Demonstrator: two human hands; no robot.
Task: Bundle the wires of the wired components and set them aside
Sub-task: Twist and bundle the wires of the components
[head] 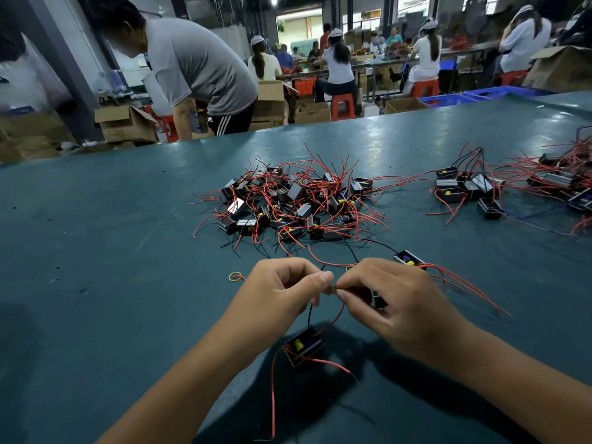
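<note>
Just before the big tangled pile (288,203), both hands pinch the wires of one dangling component (303,347): left hand (282,293) and right hand (394,296) fingers pressed together on them. Most look unbundled; a smaller group (464,190) lies right of the pile.

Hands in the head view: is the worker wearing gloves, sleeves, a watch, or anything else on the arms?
No. The left hand and right hand are both bare: no gloves, no rings visible. Both forearms are uncovered up to the bottom edge of the picture, with no sleeve cuff, watch, wristband or strap in view. Anything worn higher up the arms is out of frame.
</note>
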